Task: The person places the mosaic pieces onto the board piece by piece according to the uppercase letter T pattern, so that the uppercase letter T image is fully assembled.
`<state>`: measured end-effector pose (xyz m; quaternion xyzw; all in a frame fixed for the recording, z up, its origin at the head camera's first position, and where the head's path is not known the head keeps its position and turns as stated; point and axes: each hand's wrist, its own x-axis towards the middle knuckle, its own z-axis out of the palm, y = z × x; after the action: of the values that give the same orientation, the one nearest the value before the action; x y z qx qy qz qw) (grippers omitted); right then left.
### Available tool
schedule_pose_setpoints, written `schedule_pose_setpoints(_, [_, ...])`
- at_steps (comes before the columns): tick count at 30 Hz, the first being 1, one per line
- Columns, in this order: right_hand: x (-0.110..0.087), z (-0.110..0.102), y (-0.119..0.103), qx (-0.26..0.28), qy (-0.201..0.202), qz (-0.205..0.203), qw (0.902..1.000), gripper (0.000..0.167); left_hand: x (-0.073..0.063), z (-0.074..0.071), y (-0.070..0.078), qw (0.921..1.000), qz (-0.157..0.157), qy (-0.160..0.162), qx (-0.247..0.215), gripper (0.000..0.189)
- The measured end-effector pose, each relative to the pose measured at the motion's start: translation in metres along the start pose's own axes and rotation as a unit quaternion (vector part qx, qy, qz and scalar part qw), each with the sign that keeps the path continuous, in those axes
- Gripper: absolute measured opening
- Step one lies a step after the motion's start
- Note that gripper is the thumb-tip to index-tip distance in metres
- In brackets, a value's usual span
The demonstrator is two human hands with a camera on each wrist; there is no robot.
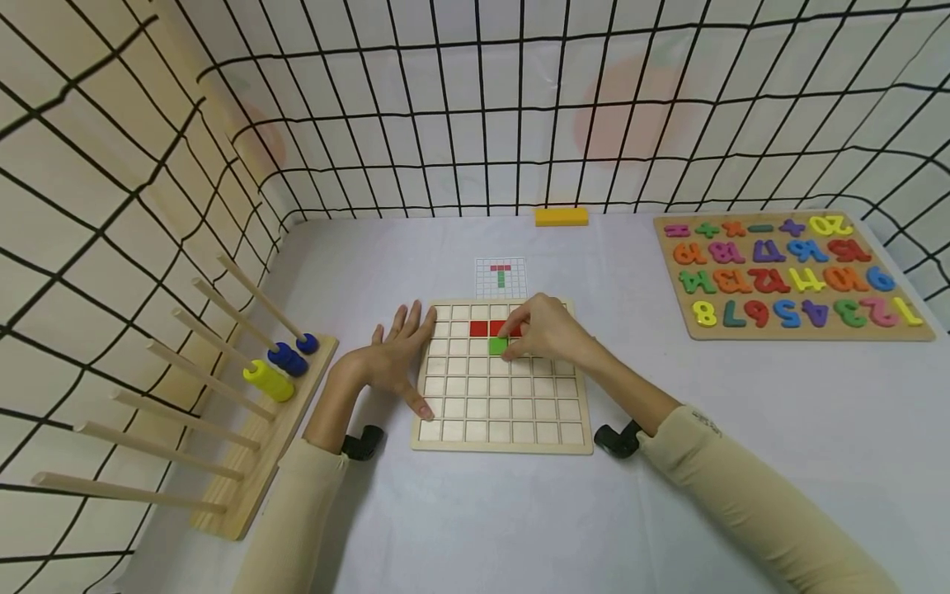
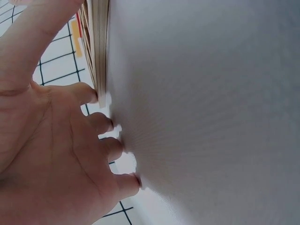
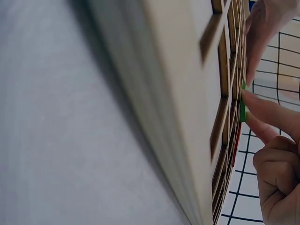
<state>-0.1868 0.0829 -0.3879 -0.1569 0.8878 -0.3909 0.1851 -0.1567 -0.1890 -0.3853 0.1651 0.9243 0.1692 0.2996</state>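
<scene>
A wooden grid board [image 1: 502, 450] lies flat on the table, with red square tiles [image 1: 478, 329] in a row near its far side. Below that row my right hand [image 1: 549, 328] pinches a green square tile [image 1: 497, 347] by its edges. In the right wrist view, thumb and index finger meet the green tile [image 3: 243, 112] at the board's surface; the other fingers are curled in. My left hand [image 1: 393, 359] is spread beside the board's left edge, its thumb touching the near part and a fingertip the far corner. Part of the red row is hidden by the right hand.
A pattern card [image 1: 482, 289] with a red and green T lies just beyond the board. Left stands a peg rack [image 1: 241, 487] with yellow and blue beads. A number puzzle board [image 1: 809, 332] lies right, a yellow block [image 1: 561, 217] at the back. Black wire mesh [image 1: 482, 107] encloses the area.
</scene>
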Motion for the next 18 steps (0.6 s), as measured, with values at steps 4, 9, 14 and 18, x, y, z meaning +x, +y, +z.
schedule_pose_setpoints(4, [0.0001, 0.0012, 0.0011, 0.004, 0.005, -0.006, 1.0, 0.021, 0.0002, -0.0001, 0.0001, 1.0, -0.001, 0.002, -0.001, 0.16])
schedule_pose_setpoints(9, [-0.0002, 0.0027, 0.0022, 0.01, 0.009, -0.013, 0.9998, 0.022, 0.0001, -0.0003, -0.0005, 1.0, -0.003, 0.003, 0.002, 0.16])
schedule_pose_setpoints(14, [-0.002, 0.0023, 0.0031, 0.02, 0.007, -0.014, 0.9997, 0.024, 0.0006, -0.0006, -0.0003, 1.0, -0.003, 0.002, 0.001, 0.16])
schedule_pose_setpoints(18, [-0.0027, 0.0015, 0.0039, 0.018, 0.004, -0.018, 0.9997, 0.026, 0.001, -0.0001, -0.0002, 1.0, -0.003, 0.0, 0.001, 0.16])
